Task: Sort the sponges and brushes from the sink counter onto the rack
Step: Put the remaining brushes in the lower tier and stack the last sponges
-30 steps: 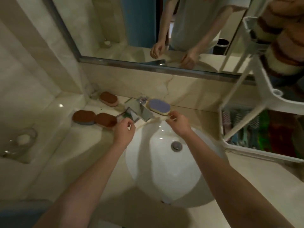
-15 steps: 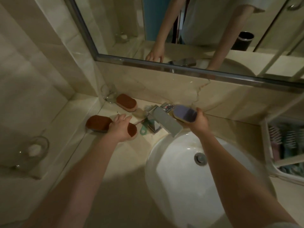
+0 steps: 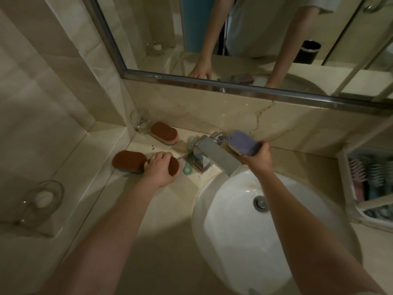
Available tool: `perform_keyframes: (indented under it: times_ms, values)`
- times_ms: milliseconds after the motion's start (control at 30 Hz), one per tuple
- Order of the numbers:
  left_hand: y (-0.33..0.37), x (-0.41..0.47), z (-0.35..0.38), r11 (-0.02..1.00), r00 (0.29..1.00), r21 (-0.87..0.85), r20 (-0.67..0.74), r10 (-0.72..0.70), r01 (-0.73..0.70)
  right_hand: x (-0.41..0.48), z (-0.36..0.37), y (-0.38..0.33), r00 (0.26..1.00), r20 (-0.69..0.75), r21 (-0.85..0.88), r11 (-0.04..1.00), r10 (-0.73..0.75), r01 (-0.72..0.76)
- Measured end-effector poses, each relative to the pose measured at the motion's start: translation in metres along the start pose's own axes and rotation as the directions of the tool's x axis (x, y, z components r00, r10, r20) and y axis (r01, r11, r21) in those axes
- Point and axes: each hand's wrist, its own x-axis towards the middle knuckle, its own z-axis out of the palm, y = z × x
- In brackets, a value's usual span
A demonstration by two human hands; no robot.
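While the right hand is gripping the one purple sponge, fingers curling round its near end and holding it tilted just behind the faucet, the left hand is lying over the nearest brown sponge on the desk. Its fingers are bending down over the sponge's far edge and appear to be clasping it, though most of the sponge is hiding under the palm.

Four sponges are showing in all: one purple and three brown. The left brown sponge is sitting on the desk, touching the left hand's fingers. The back brown sponge is resting near the wall, just beside a clear glass.

One green brush is lying on the desk between the nearest brown sponge and the faucet, its bristles pointing toward the wall. The white rack is standing at the right edge beside the basin, holding several brushes, too blurred for counting. A single glass dish is sitting on the ledge at the left.
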Motion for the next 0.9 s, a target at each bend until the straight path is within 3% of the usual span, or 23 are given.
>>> perform_keyframes:
  times_ms: [233, 333, 500, 733, 900]
  values:
    - [0.021, -0.027, -0.023, 0.951, 0.991, -0.301, -0.090, -0.103, 0.072, -0.036, -0.033, -0.045, 0.989, -0.068, 0.142, 0.979, -0.135, 0.144]
    - [0.038, -0.040, -0.034, 0.858, 0.975, -0.513, -0.173, -0.139, 0.031, -0.052, -0.055, -0.063, 0.982, -0.063, 0.151, 0.970, -0.180, 0.188]
    - [0.079, -0.066, -0.057, 0.684, 0.965, -0.725, -0.231, -0.127, -0.083, -0.074, -0.096, -0.091, 0.952, -0.010, 0.231, 0.926, -0.305, 0.299]
    - [0.157, -0.094, -0.100, 0.470, 0.972, -0.862, -0.235, -0.033, -0.192, -0.099, -0.156, -0.129, 0.923, 0.112, 0.252, 0.909, -0.369, 0.333]
    - [0.220, -0.108, -0.123, 0.365, 0.948, -0.877, -0.310, 0.068, -0.313, -0.112, -0.210, -0.153, 0.902, 0.087, 0.249, 0.886, -0.423, 0.391]
